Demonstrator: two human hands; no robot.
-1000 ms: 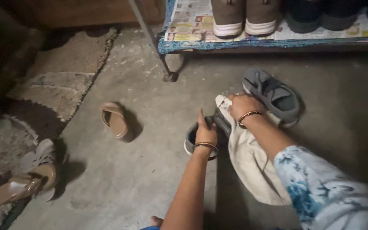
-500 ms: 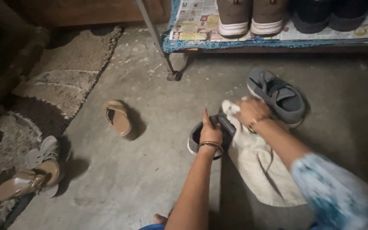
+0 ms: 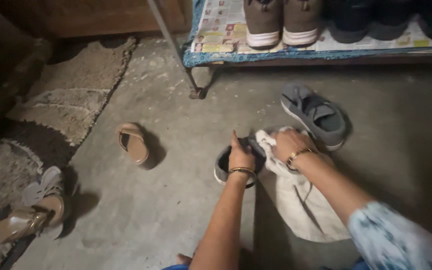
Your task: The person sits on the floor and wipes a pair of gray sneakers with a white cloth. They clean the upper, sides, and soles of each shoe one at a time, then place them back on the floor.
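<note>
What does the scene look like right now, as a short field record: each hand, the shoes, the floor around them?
left hand: grips the heel end of the grey shoe, thumb up
right hand: presses a cloth onto that shoe
second grey shoe: on the floor beyond the right hand, untouched
tan sandal: on its side, left of the hands
sandals: on the rug, far left
rack: paper-lined shelf holding shoes
floor: bare concrete

Bare concrete floor [image 3: 176, 210] is lying open left of the left hand [image 3: 241, 156], with only a tan sandal [image 3: 133, 143] sitting on it, while the second grey shoe [image 3: 315, 114] and low shoe rack [image 3: 296, 52] are crowding the far side.
</note>
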